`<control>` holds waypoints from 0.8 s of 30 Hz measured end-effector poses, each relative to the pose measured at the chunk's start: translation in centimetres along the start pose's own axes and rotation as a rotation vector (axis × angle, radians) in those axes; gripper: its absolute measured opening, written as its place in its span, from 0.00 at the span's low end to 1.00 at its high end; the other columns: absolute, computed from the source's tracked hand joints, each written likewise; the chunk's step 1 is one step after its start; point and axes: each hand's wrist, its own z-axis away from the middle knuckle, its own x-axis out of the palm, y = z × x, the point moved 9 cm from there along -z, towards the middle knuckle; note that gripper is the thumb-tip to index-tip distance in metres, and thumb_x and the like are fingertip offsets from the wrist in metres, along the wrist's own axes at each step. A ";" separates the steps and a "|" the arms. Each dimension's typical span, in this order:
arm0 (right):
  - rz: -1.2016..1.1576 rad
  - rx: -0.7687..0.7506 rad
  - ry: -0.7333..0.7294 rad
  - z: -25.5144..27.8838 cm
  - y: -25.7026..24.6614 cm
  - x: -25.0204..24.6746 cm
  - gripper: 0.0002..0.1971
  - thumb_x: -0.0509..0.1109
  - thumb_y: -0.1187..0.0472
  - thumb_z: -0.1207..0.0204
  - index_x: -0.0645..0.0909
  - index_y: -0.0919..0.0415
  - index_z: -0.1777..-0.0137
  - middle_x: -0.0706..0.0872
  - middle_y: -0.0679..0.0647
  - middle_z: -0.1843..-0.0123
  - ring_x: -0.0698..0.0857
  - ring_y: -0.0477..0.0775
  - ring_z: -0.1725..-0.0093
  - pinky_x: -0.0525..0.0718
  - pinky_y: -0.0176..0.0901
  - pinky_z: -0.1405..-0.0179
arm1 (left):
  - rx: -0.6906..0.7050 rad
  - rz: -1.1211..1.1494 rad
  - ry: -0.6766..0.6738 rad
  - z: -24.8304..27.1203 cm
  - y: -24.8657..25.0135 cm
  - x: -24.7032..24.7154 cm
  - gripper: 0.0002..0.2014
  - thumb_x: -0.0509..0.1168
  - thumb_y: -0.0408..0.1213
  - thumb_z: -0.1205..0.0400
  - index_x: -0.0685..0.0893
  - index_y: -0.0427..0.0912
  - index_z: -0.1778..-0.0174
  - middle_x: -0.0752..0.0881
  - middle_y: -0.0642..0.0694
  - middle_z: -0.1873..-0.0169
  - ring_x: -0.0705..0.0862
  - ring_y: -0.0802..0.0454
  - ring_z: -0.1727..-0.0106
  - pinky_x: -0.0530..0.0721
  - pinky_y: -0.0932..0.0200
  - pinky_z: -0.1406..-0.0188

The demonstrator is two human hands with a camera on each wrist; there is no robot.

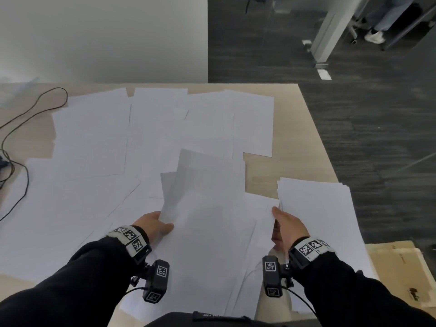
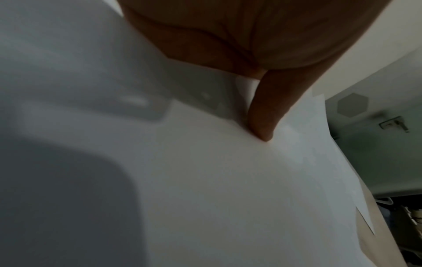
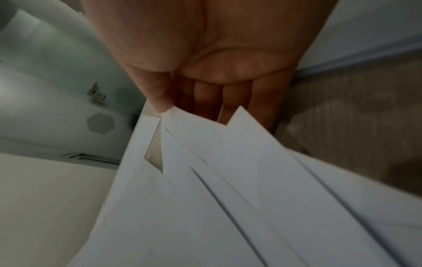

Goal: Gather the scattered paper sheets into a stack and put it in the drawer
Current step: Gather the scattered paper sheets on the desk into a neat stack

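Many white paper sheets (image 1: 99,142) lie scattered and overlapping across the light wooden table (image 1: 304,128). My left hand (image 1: 157,224) grips the near left corner of a few lifted sheets (image 1: 203,192); its thumb (image 2: 262,117) presses on the paper (image 2: 205,180). My right hand (image 1: 284,221) holds the edge of a loosely gathered bunch of sheets (image 1: 318,220) at the table's right side. In the right wrist view several fanned sheets (image 3: 239,180) lie against the fingers (image 3: 205,94), with the thumb on top. No drawer is visible.
A black cable (image 1: 21,128) loops over the table's left end. A flattened cardboard box (image 1: 396,267) lies on the dark carpet (image 1: 377,138) at the lower right. A white wall stands behind the table. Another person's legs (image 1: 382,22) are far off.
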 end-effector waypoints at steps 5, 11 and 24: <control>-0.024 0.029 -0.144 1.4 0.4 2.8 0.17 0.71 0.47 0.23 0.87 0.61 0.46 0.93 0.60 0.51 0.91 0.63 0.49 0.84 0.61 0.38 | 0.021 -0.125 -0.032 1.1 1.0 1.6 0.09 0.74 0.29 0.27 0.88 0.45 0.53 0.93 0.41 0.57 0.91 0.38 0.53 0.86 0.39 0.40; -0.325 0.217 -0.174 1.8 2.3 4.0 0.25 0.79 0.44 0.32 0.86 0.59 0.39 0.91 0.61 0.44 0.87 0.65 0.40 0.76 0.63 0.28 | 0.071 -0.311 -0.063 2.1 1.8 4.2 0.10 0.70 0.34 0.22 0.86 0.45 0.45 0.91 0.46 0.53 0.89 0.47 0.51 0.85 0.55 0.43; 0.151 -0.020 -0.132 2.1 0.2 2.2 0.12 0.61 0.54 0.15 0.80 0.60 0.52 0.83 0.57 0.66 0.85 0.53 0.71 0.80 0.37 0.80 | 0.119 -0.185 0.164 2.7 2.4 2.1 0.10 0.63 0.41 0.17 0.84 0.44 0.43 0.90 0.43 0.51 0.87 0.41 0.49 0.84 0.47 0.40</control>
